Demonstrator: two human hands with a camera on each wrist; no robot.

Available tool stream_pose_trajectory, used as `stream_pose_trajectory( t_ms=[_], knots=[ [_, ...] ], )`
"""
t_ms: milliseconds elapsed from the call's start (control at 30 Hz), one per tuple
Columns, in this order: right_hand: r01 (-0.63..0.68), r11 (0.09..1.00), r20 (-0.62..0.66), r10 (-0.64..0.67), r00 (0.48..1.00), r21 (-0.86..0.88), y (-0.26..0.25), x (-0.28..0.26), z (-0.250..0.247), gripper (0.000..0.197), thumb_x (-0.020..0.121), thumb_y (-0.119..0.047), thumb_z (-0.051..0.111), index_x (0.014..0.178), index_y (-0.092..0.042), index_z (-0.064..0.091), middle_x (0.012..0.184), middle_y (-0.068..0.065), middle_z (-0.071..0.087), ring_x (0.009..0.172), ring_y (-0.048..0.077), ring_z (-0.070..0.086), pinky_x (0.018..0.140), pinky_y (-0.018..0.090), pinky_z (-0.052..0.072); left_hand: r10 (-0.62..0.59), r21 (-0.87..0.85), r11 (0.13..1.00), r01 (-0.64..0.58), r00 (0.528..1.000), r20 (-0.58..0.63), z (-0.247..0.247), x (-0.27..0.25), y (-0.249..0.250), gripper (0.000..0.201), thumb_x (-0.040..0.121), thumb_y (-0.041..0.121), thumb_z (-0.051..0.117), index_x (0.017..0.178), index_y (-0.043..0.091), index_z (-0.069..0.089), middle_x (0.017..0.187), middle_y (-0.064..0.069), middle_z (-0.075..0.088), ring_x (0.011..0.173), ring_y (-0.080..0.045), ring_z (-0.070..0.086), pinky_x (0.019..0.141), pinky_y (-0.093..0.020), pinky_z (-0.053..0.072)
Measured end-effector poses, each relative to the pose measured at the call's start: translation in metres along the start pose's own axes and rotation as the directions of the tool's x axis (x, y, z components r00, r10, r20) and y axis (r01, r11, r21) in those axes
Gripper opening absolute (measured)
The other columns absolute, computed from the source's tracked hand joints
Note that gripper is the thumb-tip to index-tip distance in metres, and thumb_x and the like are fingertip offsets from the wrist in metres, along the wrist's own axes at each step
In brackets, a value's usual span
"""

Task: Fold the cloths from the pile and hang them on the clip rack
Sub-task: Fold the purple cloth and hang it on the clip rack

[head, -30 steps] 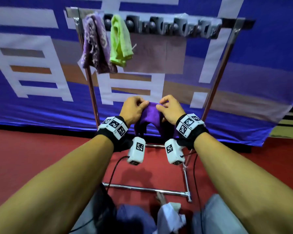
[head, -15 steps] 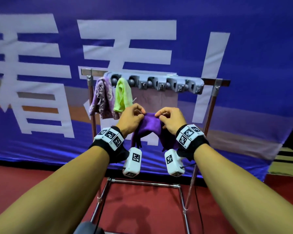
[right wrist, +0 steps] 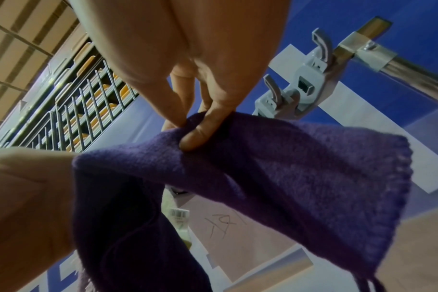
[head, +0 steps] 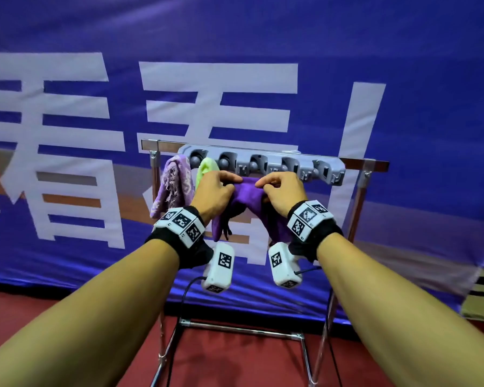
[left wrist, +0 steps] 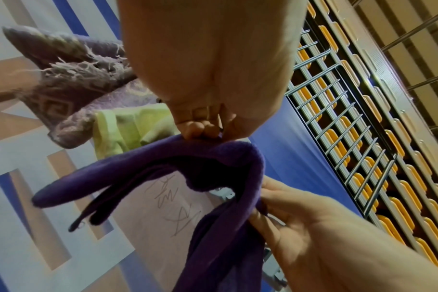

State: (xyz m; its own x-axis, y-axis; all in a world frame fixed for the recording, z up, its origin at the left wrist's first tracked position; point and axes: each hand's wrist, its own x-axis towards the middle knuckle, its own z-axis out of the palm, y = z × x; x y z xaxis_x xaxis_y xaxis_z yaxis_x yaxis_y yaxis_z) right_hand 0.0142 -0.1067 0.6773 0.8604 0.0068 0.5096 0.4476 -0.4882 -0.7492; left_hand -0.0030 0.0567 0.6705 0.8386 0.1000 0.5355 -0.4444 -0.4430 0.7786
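A folded dark purple cloth (head: 246,202) hangs between both hands just below the grey clip rack (head: 263,164). My left hand (head: 215,191) pinches its upper fold on the left; in the left wrist view the left fingertips (left wrist: 200,128) clamp the purple cloth (left wrist: 163,158). My right hand (head: 280,191) pinches the fold on the right; the right wrist view has thumb and fingers (right wrist: 198,128) squeezing the purple cloth (right wrist: 288,168) beneath two grey clips (right wrist: 300,89). A patterned lilac cloth (head: 173,188) and a lime green cloth (head: 206,169) hang at the rack's left end.
The rack is fixed to a chrome stand (head: 358,213) whose base bars (head: 241,331) lie on the red floor. A blue banner with white characters (head: 207,93) stands close behind. Several clips to the right of the green cloth hold nothing.
Both hands have risen with the purple cloth from below the rack up to the clip row. The view has tilted upward; the pile near my knees is out of sight.
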Motion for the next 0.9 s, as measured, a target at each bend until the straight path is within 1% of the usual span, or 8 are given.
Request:
stream_pose_trajectory(
  t_ms=[100, 267, 400, 467, 567, 700, 767, 900],
  knots=[
    [-0.005, 0.999, 0.01, 0.005, 1.0, 0.031, -0.001, 0.013, 0.006, 0.041, 0.084, 0.002, 0.049, 0.068, -0.027, 0.072, 0.08, 0.002, 0.074, 0.062, 0.016, 0.07, 0.07, 0.031, 0.061, -0.004, 0.021, 1.0, 0.004, 1.0, 0.006, -0.002, 0.012, -0.003, 0.042, 0.08, -0.008, 0.043, 0.111, 0.003, 0.069, 0.105, -0.011, 0.07, 0.093, -0.018, 0.066, 0.072, -0.01, 0.05],
    [-0.012, 0.996, -0.009, 0.013, 1.0, 0.088, -0.009, 0.035, 0.015, 0.036, 0.087, 0.008, 0.043, 0.096, -0.005, 0.074, 0.098, 0.011, 0.072, 0.069, 0.02, 0.069, 0.059, 0.013, 0.054, -0.041, -0.017, 0.999, 0.041, 0.999, -0.004, 0.004, 0.027, -0.002, 0.041, 0.084, -0.004, 0.045, 0.121, 0.004, 0.062, 0.101, -0.009, 0.065, 0.085, -0.019, 0.06, 0.08, -0.028, 0.047],
    [0.0, 0.999, -0.014, 0.001, 1.0, 0.047, -0.012, 0.049, 0.023, 0.036, 0.081, 0.001, 0.05, 0.101, -0.013, 0.075, 0.105, 0.006, 0.073, 0.091, 0.022, 0.07, 0.089, 0.034, 0.056, -0.045, -0.023, 0.999, 0.045, 0.999, -0.025, 0.007, 0.044, -0.003, 0.045, 0.082, -0.001, 0.047, 0.124, 0.005, 0.061, 0.108, -0.015, 0.067, 0.09, -0.022, 0.063, 0.083, -0.036, 0.05],
    [0.002, 1.0, -0.001, -0.002, 1.0, 0.018, -0.014, 0.052, 0.027, 0.035, 0.083, 0.001, 0.052, 0.108, -0.011, 0.073, 0.112, 0.006, 0.071, 0.103, 0.02, 0.066, 0.099, 0.03, 0.049, -0.059, -0.001, 0.998, 0.059, 0.997, -0.056, 0.01, 0.05, -0.004, 0.043, 0.081, 0.002, 0.05, 0.123, 0.006, 0.062, 0.111, -0.013, 0.068, 0.098, -0.024, 0.066, 0.088, -0.04, 0.055],
    [0.014, 1.0, -0.005, -0.014, 1.0, -0.011, -0.012, 0.053, 0.034, 0.035, 0.085, 0.0, 0.051, 0.114, -0.009, 0.07, 0.116, 0.007, 0.069, 0.111, 0.018, 0.062, 0.1, 0.025, 0.045, -0.076, 0.002, 0.997, 0.077, 0.994, -0.075, 0.014, 0.052, -0.006, 0.042, 0.082, 0.002, 0.05, 0.122, 0.007, 0.061, 0.11, -0.011, 0.067, 0.098, -0.023, 0.065, 0.088, -0.038, 0.055],
    [0.036, 0.998, -0.035, -0.038, 0.999, -0.058, -0.008, 0.052, 0.043, 0.032, 0.086, -0.004, 0.053, 0.112, -0.01, 0.072, 0.113, 0.009, 0.071, 0.109, 0.021, 0.063, 0.1, 0.031, 0.046, -0.059, 0.044, 0.997, 0.061, 0.998, -0.036, 0.018, 0.055, -0.009, 0.039, 0.079, 0.002, 0.048, 0.113, 0.006, 0.065, 0.102, -0.007, 0.069, 0.091, -0.017, 0.065, 0.078, -0.025, 0.052],
    [0.044, 0.992, -0.033, -0.048, 0.998, -0.116, -0.003, 0.053, 0.049, 0.035, 0.085, -0.006, 0.053, 0.113, -0.013, 0.072, 0.113, 0.011, 0.069, 0.11, 0.024, 0.061, 0.101, 0.035, 0.045, -0.058, 0.083, 0.995, 0.059, 0.998, -0.015, 0.023, 0.057, -0.014, 0.039, 0.075, 0.007, 0.048, 0.109, 0.005, 0.067, 0.098, -0.008, 0.071, 0.091, -0.021, 0.067, 0.076, -0.027, 0.052],
    [0.067, 0.982, -0.032, -0.073, 0.997, -0.176, 0.003, 0.054, 0.055, 0.037, 0.084, -0.008, 0.05, 0.113, -0.017, 0.071, 0.111, 0.011, 0.068, 0.109, 0.026, 0.06, 0.1, 0.033, 0.044, -0.063, 0.169, 0.984, 0.057, 0.997, 0.032, 0.029, 0.053, -0.021, 0.015, 0.085, 0.004, 0.047, 0.088, 0.004, 0.062, 0.08, -0.005, 0.064, 0.073, -0.021, 0.057, 0.06, -0.021, 0.035]
  ],
)
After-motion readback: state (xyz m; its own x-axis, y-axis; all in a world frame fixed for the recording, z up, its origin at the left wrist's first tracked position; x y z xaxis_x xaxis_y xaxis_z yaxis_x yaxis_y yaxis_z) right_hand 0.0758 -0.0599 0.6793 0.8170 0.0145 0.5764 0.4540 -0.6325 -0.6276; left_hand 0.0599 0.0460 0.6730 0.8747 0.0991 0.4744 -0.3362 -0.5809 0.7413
